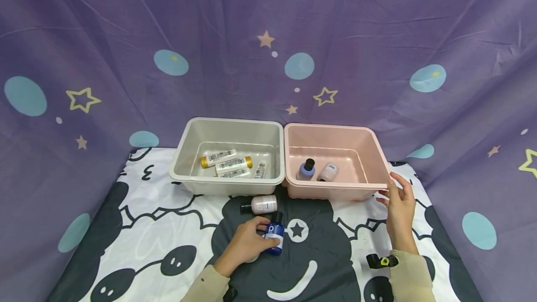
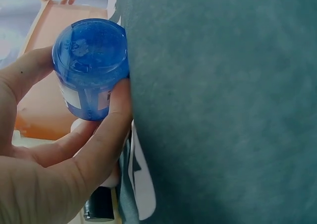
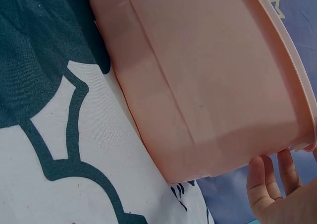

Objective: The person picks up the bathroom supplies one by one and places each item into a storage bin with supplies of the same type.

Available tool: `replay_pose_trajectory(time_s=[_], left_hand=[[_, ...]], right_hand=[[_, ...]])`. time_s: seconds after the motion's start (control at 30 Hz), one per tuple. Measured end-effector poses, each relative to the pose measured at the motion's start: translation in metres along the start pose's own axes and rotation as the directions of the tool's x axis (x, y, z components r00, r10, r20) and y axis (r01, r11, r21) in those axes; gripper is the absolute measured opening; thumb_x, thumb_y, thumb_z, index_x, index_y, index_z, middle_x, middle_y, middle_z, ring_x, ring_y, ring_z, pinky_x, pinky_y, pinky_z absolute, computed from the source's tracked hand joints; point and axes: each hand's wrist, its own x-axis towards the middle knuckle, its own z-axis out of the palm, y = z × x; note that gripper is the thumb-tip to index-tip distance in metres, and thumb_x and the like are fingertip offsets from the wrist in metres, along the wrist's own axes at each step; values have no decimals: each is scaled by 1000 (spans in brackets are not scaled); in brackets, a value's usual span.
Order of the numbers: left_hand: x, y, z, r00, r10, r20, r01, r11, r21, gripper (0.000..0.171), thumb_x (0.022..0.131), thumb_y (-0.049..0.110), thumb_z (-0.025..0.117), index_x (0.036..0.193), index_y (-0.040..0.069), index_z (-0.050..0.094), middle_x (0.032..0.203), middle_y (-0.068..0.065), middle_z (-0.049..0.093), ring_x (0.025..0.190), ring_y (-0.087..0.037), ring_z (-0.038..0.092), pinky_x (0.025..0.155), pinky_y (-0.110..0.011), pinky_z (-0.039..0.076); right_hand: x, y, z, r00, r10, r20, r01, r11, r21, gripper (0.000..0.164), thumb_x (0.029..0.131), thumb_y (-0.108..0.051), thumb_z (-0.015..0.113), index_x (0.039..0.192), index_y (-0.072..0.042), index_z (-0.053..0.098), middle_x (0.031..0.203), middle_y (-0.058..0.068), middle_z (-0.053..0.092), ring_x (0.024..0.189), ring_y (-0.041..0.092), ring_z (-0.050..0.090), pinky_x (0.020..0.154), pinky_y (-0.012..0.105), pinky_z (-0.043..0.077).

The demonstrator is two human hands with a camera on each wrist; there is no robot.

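Note:
My left hand [image 1: 248, 242] holds a small translucent blue bottle [image 1: 274, 235] with a dark cap and white label, its thumb and fingers on opposite sides. In the left wrist view the blue bottle [image 2: 89, 60] shows its round base to the camera. Just beyond that hand, a pale pink bottle [image 1: 264, 204] with a black cap lies on its side on the cloth. My right hand [image 1: 400, 211] grips the front right corner of the pink bin [image 1: 331, 192], fingers at its rim. Inside are a lavender bottle [image 1: 306, 171] standing and another pale pink bottle [image 1: 329, 172] tipped over.
A light grey bin [image 1: 228, 185] stands left of the pink one, close against it. It contains several white tubes [image 1: 233, 165], some with yellow caps. The patterned cloth [image 1: 168, 232] lies beneath everything, and a purple curtain [image 1: 235, 87] hangs behind the bins.

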Motion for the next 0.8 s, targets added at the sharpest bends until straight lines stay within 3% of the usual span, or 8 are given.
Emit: replay_pose_trajectory(time_s=[0.37, 0.57, 0.67, 0.8], left_hand=[[1, -2, -1, 998, -61, 14, 61, 996, -66, 55, 75, 37, 87, 117, 6, 68, 103, -5, 71, 93, -23, 67, 79, -41, 53], [1, 4, -5, 997, -72, 30, 75, 990, -122, 53, 75, 37, 87, 117, 8, 69, 103, -4, 72, 94, -23, 67, 78, -39, 54], [1, 12, -7, 995, -76, 56, 86, 975, -206, 54, 76, 33, 87, 119, 6, 68, 106, -7, 71, 94, -22, 67, 73, -36, 56], [3, 24, -12, 992, -64, 108, 99, 932, -350, 56, 79, 25, 86, 124, 0, 64, 110, -13, 69, 89, -23, 70, 68, -36, 59]], right_hand=[[0, 0, 0, 1000, 3, -6, -3, 1000, -6, 37, 98, -26, 68, 133, -15, 62, 108, 12, 64, 81, 17, 67, 61, 26, 57], [0, 0, 0, 1000, -6, -8, 5, 1000, -25, 37, 98, -27, 67, 133, -16, 62, 108, 12, 63, 82, 17, 67, 61, 25, 57], [0, 0, 0, 1000, -7, -7, 7, 1000, -27, 38, 98, -28, 67, 134, -16, 62, 107, 11, 63, 82, 17, 67, 61, 25, 57], [0, 0, 0, 1000, -6, -8, 5, 1000, -22, 38, 98, -28, 67, 133, -16, 62, 106, 10, 63, 82, 18, 67, 61, 25, 57]])
